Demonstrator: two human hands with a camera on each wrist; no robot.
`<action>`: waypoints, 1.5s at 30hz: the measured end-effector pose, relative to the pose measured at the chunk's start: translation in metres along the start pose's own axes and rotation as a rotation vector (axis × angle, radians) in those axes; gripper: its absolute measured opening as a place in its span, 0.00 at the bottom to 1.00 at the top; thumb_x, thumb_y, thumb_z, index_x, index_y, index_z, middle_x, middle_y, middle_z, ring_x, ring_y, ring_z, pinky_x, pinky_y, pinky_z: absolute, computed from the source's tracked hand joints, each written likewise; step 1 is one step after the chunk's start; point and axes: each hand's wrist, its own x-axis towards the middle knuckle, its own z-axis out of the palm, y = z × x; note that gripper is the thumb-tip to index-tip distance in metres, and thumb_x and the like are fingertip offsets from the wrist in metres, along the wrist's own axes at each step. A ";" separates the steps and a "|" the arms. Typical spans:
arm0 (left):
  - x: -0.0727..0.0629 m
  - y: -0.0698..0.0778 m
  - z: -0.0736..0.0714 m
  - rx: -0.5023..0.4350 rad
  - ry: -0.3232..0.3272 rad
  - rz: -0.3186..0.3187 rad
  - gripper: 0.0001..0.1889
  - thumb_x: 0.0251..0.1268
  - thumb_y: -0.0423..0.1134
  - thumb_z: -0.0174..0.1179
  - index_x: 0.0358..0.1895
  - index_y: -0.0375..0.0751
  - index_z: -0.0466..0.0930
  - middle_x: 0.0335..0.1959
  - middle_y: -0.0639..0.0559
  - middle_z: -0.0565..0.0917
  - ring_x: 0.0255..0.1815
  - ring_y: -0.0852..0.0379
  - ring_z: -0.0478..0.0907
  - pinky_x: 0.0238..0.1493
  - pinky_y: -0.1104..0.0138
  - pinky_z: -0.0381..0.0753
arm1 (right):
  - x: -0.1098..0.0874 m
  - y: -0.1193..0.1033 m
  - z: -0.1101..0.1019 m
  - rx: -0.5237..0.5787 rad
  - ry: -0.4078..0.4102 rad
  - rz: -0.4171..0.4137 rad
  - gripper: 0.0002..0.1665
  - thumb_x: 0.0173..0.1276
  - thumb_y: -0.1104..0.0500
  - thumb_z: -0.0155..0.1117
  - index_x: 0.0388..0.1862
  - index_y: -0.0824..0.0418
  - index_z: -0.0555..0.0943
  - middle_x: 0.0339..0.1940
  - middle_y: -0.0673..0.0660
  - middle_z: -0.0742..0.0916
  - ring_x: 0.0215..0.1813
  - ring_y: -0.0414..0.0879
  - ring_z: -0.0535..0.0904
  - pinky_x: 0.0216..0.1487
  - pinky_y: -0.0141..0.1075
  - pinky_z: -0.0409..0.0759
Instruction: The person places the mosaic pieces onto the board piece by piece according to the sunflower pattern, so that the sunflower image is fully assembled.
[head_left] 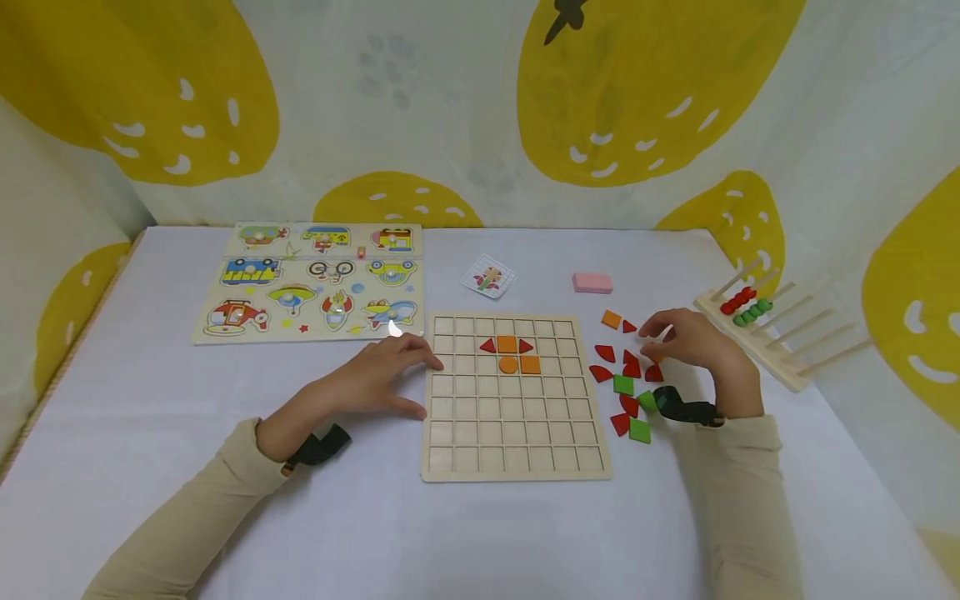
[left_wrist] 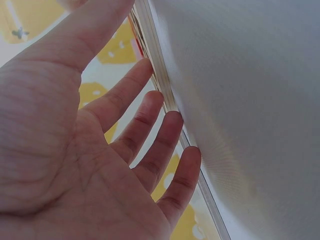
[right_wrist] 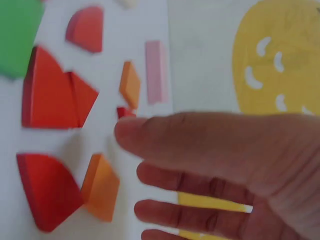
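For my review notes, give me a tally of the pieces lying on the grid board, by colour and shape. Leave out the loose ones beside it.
Orange squares: 2
Orange circle: 1
Red pointed pieces: 2
Total on the grid board: 5

Head view: right hand point(head_left: 693, 346) hides most of an orange piece point(right_wrist: 100, 189); print on the card point(head_left: 488, 276) too small to make out; left sleeve point(head_left: 187, 508) and right sleeve point(head_left: 750, 500) cut by lower edge. Right wrist: green piece point(right_wrist: 19, 37) blurred, cropped top left. Left wrist: left hand point(left_wrist: 60, 140) cropped, thumb tip out of frame
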 end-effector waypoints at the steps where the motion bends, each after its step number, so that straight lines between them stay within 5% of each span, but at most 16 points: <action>1: 0.000 0.000 0.000 -0.001 -0.001 -0.001 0.30 0.50 0.49 0.75 0.58 0.48 0.77 0.61 0.47 0.71 0.64 0.45 0.66 0.65 0.46 0.61 | 0.000 0.002 0.000 0.006 -0.005 0.010 0.20 0.64 0.58 0.68 0.51 0.70 0.80 0.45 0.66 0.82 0.45 0.57 0.74 0.46 0.50 0.77; 21: -0.001 -0.001 0.000 0.001 0.009 0.022 0.30 0.50 0.50 0.74 0.58 0.48 0.77 0.61 0.47 0.71 0.63 0.45 0.67 0.64 0.46 0.62 | 0.010 0.013 0.011 0.077 0.001 0.146 0.18 0.63 0.62 0.67 0.48 0.71 0.78 0.48 0.72 0.79 0.50 0.64 0.72 0.52 0.58 0.74; 32: -0.001 -0.001 0.002 0.003 0.004 0.014 0.31 0.49 0.50 0.75 0.58 0.49 0.77 0.61 0.48 0.71 0.63 0.46 0.66 0.65 0.47 0.62 | 0.010 0.003 0.009 0.063 0.040 0.074 0.19 0.62 0.61 0.70 0.47 0.72 0.77 0.42 0.68 0.81 0.45 0.60 0.73 0.46 0.51 0.77; 45: -0.001 -0.001 0.000 0.000 0.008 0.025 0.30 0.50 0.50 0.74 0.58 0.48 0.77 0.62 0.47 0.71 0.64 0.45 0.66 0.65 0.46 0.61 | 0.006 -0.045 0.011 0.010 0.085 -0.088 0.15 0.63 0.64 0.68 0.45 0.72 0.79 0.42 0.67 0.82 0.43 0.58 0.75 0.43 0.43 0.78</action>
